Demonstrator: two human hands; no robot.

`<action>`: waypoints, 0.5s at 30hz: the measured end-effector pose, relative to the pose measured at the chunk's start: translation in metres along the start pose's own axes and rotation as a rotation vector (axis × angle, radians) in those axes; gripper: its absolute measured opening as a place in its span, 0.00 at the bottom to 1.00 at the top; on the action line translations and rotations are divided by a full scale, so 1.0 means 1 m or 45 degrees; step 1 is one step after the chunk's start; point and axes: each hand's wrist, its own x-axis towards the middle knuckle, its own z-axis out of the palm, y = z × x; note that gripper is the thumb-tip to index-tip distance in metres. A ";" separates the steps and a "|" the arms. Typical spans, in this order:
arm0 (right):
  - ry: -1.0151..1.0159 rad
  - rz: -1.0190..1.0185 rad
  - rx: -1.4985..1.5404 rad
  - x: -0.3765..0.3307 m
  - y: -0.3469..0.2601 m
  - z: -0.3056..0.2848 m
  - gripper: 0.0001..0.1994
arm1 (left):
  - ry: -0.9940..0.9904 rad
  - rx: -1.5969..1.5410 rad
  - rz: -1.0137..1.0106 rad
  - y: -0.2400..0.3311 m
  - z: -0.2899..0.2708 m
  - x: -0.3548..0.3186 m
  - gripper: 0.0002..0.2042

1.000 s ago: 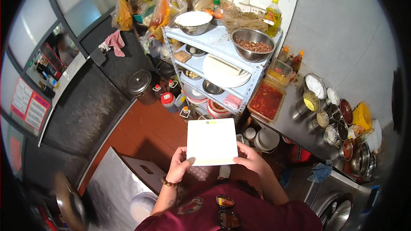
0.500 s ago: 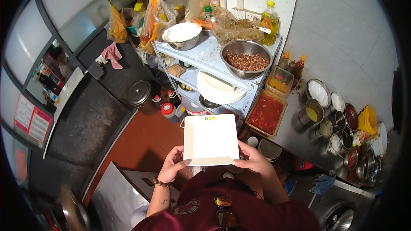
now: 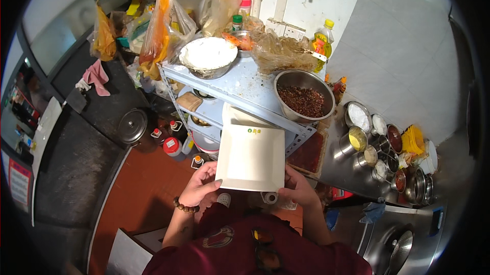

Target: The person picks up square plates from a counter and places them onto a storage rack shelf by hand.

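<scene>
A white square plate (image 3: 253, 158) with a small green and yellow mark on its far rim is held level in front of me. My left hand (image 3: 203, 182) grips its near left corner, thumb over the rim. At the near right corner my right hand (image 3: 298, 187) does the same; its fingers are partly hidden under the plate. Just beyond, a stack of white plates (image 3: 236, 115) sits on the middle level of a blue-grey metal shelf (image 3: 245, 82), mostly covered by the held plate and the upper board.
On the shelf top stand a bowl of white powder (image 3: 209, 55), a steel bowl of dark red bits (image 3: 306, 96) and an oil bottle (image 3: 323, 40). Several seasoning pots (image 3: 380, 145) line the right counter. A lidded pot (image 3: 132, 126) and jugs (image 3: 172, 146) stand at floor level, left.
The view has shifted closer to the shelf. The held plate has moved toward the shelf and now overlaps the stack of plates. Both hands keep their hold.
</scene>
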 end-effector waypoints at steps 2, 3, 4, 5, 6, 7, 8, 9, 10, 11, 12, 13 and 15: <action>0.073 -0.053 -0.011 0.010 -0.001 0.007 0.42 | -0.034 -0.039 -0.008 0.002 -0.012 0.015 0.24; 0.106 -0.069 -0.016 0.014 0.001 0.006 0.42 | -0.057 -0.064 -0.014 0.003 -0.017 0.022 0.25; 0.139 -0.086 -0.019 0.017 0.003 0.006 0.41 | -0.079 -0.075 0.001 0.004 -0.020 0.029 0.25; 0.160 -0.095 -0.023 0.020 0.003 0.007 0.41 | -0.101 -0.079 -0.006 0.003 -0.027 0.035 0.25; 0.200 -0.089 -0.026 0.022 0.004 0.009 0.41 | -0.088 -0.059 -0.054 0.001 -0.034 0.040 0.24; 0.239 -0.083 -0.028 0.025 0.004 0.010 0.41 | -0.076 -0.037 -0.102 -0.001 -0.041 0.046 0.24; 0.265 -0.094 -0.030 0.029 0.006 0.012 0.41 | -0.086 -0.030 -0.104 -0.002 -0.045 0.051 0.23; 0.289 -0.116 -0.025 0.034 0.008 0.013 0.40 | -0.113 -0.032 -0.114 -0.003 -0.049 0.057 0.23; 0.312 -0.138 -0.020 0.038 0.010 0.014 0.40 | -0.093 -0.058 -0.107 -0.003 -0.052 0.062 0.23; 0.339 -0.149 -0.024 0.040 0.012 0.013 0.40 | -0.074 -0.085 -0.100 -0.002 -0.054 0.068 0.23; 0.356 -0.132 -0.017 0.042 0.014 0.012 0.39 | -0.075 -0.127 -0.102 -0.001 -0.058 0.073 0.24; 0.373 -0.113 -0.009 0.044 0.015 0.014 0.38 | -0.101 -0.132 -0.110 -0.001 -0.061 0.077 0.24; 0.426 -0.155 -0.045 0.052 0.013 0.021 0.37 | -0.084 -0.224 -0.185 0.000 -0.069 0.086 0.24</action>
